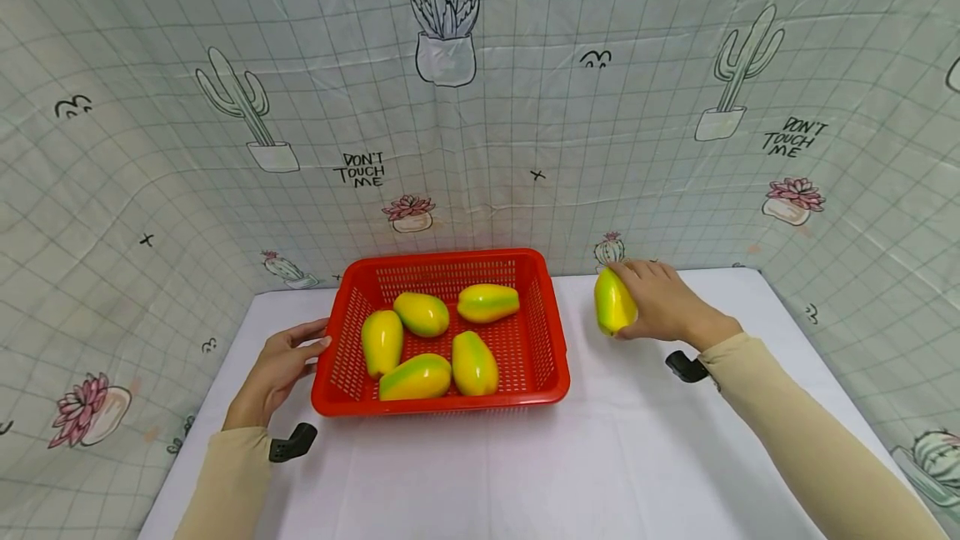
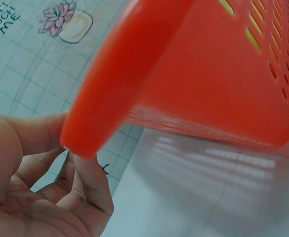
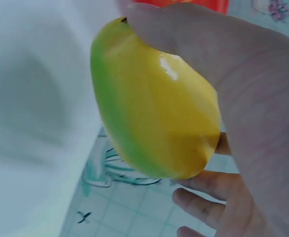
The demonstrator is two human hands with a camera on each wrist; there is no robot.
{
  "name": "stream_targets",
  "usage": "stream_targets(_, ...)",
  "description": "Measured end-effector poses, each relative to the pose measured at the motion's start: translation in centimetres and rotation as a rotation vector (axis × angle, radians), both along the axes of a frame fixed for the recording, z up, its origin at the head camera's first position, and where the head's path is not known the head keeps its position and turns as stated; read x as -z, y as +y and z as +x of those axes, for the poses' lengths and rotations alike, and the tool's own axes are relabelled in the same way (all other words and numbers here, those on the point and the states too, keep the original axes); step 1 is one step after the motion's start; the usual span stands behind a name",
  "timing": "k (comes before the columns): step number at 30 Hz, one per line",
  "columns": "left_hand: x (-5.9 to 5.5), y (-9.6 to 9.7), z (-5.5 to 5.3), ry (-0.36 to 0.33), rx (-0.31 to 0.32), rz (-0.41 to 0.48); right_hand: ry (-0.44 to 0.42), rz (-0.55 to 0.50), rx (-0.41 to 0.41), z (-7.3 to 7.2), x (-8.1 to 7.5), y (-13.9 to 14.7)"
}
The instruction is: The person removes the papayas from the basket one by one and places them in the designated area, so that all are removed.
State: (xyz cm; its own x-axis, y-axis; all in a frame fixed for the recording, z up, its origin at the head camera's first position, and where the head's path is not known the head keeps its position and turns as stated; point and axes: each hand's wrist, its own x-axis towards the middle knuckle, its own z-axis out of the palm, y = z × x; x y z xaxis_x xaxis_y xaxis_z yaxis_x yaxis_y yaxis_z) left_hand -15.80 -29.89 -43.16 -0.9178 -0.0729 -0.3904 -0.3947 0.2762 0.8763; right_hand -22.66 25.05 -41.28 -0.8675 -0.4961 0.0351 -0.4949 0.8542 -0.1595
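Note:
A red plastic basket (image 1: 442, 407) with slotted walls sits on the table, several yellow-green mangoes (image 1: 422, 314) lying spread over its floor. My left hand (image 1: 276, 369) is at the basket's left side; in the left wrist view its thumb and fingers pinch the red rim (image 2: 102, 98). To the right of the basket, my right hand (image 1: 663, 302) grips another mango (image 1: 613, 303) from its right side. In the right wrist view that mango (image 3: 154, 108) is yellow with a green band, and the thumb lies across its dark-tipped end. Some of the gripping fingers are hidden behind it.
A white cloth covers the table (image 1: 487, 473). Behind and at both sides hangs a grid-patterned curtain (image 1: 510, 123) with cactus drawings, close behind the basket's far edge. Black wrist-worn devices (image 1: 294, 443) show at both sleeves.

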Motion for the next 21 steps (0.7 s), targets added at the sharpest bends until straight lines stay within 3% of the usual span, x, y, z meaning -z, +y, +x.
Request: stream_targets(21,-0.4,0.1,-0.1,-0.014,-0.008,-0.011,0.034,0.034,0.004,-0.8,2.7,1.8)
